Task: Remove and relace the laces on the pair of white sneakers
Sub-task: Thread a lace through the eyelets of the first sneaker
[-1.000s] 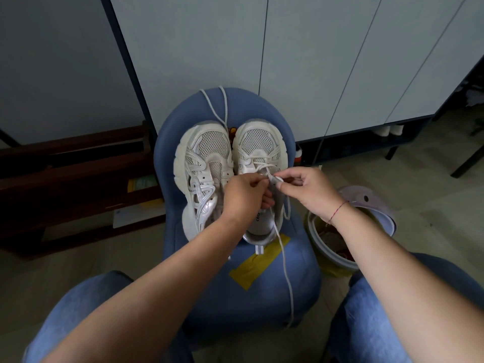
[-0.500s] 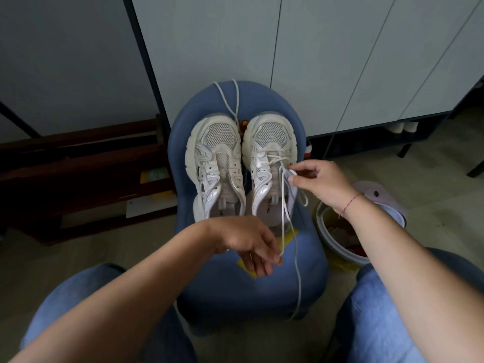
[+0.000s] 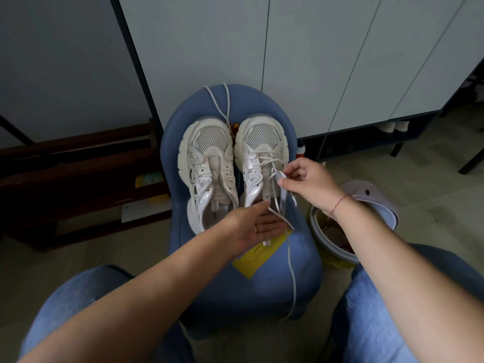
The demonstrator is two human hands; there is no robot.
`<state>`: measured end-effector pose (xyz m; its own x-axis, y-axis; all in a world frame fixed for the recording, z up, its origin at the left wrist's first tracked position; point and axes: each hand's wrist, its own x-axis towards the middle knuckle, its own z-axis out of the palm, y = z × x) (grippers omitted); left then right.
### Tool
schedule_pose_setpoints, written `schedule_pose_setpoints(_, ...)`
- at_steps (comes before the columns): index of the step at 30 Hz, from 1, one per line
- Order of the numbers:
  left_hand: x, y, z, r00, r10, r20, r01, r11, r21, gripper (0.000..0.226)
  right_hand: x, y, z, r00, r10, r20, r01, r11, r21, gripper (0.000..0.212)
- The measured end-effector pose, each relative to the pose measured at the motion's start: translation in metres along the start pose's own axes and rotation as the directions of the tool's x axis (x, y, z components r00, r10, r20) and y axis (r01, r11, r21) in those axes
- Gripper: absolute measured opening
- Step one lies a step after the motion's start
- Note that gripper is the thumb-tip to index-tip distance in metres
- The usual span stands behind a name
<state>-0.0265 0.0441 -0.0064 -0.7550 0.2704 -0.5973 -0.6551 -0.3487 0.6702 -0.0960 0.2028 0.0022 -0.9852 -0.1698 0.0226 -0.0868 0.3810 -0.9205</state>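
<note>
Both white sneakers sat side by side on the blue stool [image 3: 251, 289], soles down, long axes running away from the person, toes toward the cabinet [image 3: 314, 61] and heels nearest. The left sneaker [image 3: 207, 174] showed bare eyelets, with a loose lace [image 3: 222, 100] lying just beyond its toe. The right sneaker [image 3: 258, 142] carried a threaded lace [image 3: 290, 271] crossed through only its toe-end rows, so most relacing seemed left. The right hand [image 3: 311, 184] pinched that lace beside the tongue. The left hand [image 3: 251, 226] lay released, fingers straight, at the heel under the hanging ends.
</note>
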Motion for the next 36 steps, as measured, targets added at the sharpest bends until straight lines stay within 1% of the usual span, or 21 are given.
schedule_pose_setpoints(3, 0.001, -0.001, 0.003, 0.996, 0.019, -0.082, -0.026, 0.996, -0.088, 0.025, 0.001, -0.001, 0.002, 1.000, 0.000, 0.005, 0.000, 1.000, -0.012, 0.019)
schedule_pose_setpoints(6, 0.003, -0.002, 0.006, 0.991, 0.038, -0.128, -0.049, 0.995, -0.086, 0.026, 0.002, -0.002, 0.004, 1.000, -0.001, 0.012, 0.001, 1.000, -0.007, 0.020)
schedule_pose_setpoints(8, 0.005, -0.003, 0.004, 0.991, 0.052, -0.123, -0.058, 0.997, -0.046, 0.022, 0.002, -0.002, 0.004, 1.000, -0.004, 0.014, 0.004, 1.000, -0.004, 0.021)
schedule_pose_setpoints(10, 0.003, -0.004, 0.002, 0.998, 0.053, -0.039, -0.049, 0.995, 0.085, 0.017, 0.002, -0.002, 0.004, 1.000, -0.005, 0.012, 0.005, 1.000, -0.006, 0.021)
schedule_pose_setpoints(12, -0.002, -0.004, 0.002, 0.992, -0.032, 0.121, -0.002, 0.964, 0.267, 0.015, 0.002, -0.002, 0.004, 1.000, -0.010, 0.013, 0.010, 1.000, 0.001, 0.022)
schedule_pose_setpoints(14, -0.009, -0.001, 0.002, 0.953, -0.159, 0.259, 0.019, 0.882, 0.470, 0.017, 0.002, -0.002, 0.002, 1.000, -0.005, 0.019, 0.005, 1.000, -0.005, 0.023)
schedule_pose_setpoints(16, -0.012, -0.003, -0.001, 0.895, -0.300, 0.331, 0.019, 0.766, 0.643, 0.017, 0.002, -0.002, 0.000, 1.000, 0.004, 0.030, -0.003, 1.000, -0.021, 0.021)
schedule_pose_setpoints(18, -0.014, -0.014, -0.003, 0.831, -0.431, 0.352, 0.005, 0.637, 0.770, 0.016, 0.001, -0.002, 0.000, 0.999, -0.004, 0.036, 0.005, 0.999, -0.034, 0.020)
schedule_pose_setpoints(19, -0.015, -0.021, -0.003, 0.819, -0.461, 0.341, -0.010, 0.582, 0.813, 0.015, 0.000, -0.003, -0.001, 0.999, -0.010, 0.038, 0.011, 0.999, -0.032, 0.020)
schedule_pose_setpoints(20, -0.014, -0.026, -0.002, 0.826, -0.461, 0.325, -0.016, 0.557, 0.830, 0.013, 0.000, -0.003, -0.001, 0.999, -0.014, 0.039, 0.015, 0.999, -0.031, 0.020)
schedule_pose_setpoints(21, -0.013, -0.030, -0.002, 0.843, -0.436, 0.314, -0.013, 0.567, 0.824, 0.010, 0.000, -0.003, -0.001, 0.999, -0.015, 0.039, 0.017, 0.999, -0.038, 0.019)
schedule_pose_setpoints(22, -0.011, -0.031, -0.003, 0.865, -0.394, 0.311, -0.012, 0.604, 0.797, 0.009, 0.000, -0.002, -0.001, 0.999, -0.012, 0.039, 0.013, 0.999, -0.045, 0.019)
schedule_pose_setpoints(24, -0.006, -0.029, -0.006, 0.916, -0.269, 0.296, -0.016, 0.715, 0.699, 0.013, 0.001, 0.000, -0.002, 0.999, 0.008, 0.035, -0.006, 0.999, -0.050, 0.020)
schedule_pose_setpoints(27, -0.003, -0.021, -0.006, 0.975, -0.064, 0.211, -0.035, 0.901, 0.432, 0.010, 0.003, 0.001, -0.004, 0.999, 0.022, 0.028, -0.020, 0.999, -0.046, 0.022)
schedule_pose_setpoints(28, -0.003, -0.019, -0.005, 0.986, -0.006, 0.169, -0.050, 0.943, 0.330, 0.008, 0.002, 0.001, -0.004, 0.999, 0.025, 0.029, -0.024, 0.999, -0.044, 0.022)
schedule_pose_setpoints(30, -0.003, -0.014, -0.003, 0.992, 0.081, 0.092, -0.099, 0.975, 0.201, 0.008, 0.002, 0.002, -0.004, 0.999, 0.038, 0.027, -0.037, 0.999, -0.036, 0.023)
schedule_pose_setpoints(32, -0.001, -0.012, -0.001, 0.991, 0.130, 0.040, -0.135, 0.977, 0.165, 0.014, 0.001, 0.002, -0.001, 0.997, 0.070, 0.022, -0.070, 0.997, -0.011, 0.025)
schedule_pose_setpoints(34, 0.000, -0.013, 0.002, 0.990, 0.140, 0.008, -0.139, 0.980, 0.139, 0.017, 0.001, 0.001, 0.001, 0.995, 0.101, 0.002, -0.101, 0.995, -0.001, 0.030)
schedule_pose_setpoints(36, 0.001, -0.013, 0.006, 0.991, 0.133, -0.011, -0.131, 0.986, 0.104, 0.018, 0.001, 0.002, 0.003, 0.992, 0.127, -0.029, -0.128, 0.991, -0.043, 0.036)
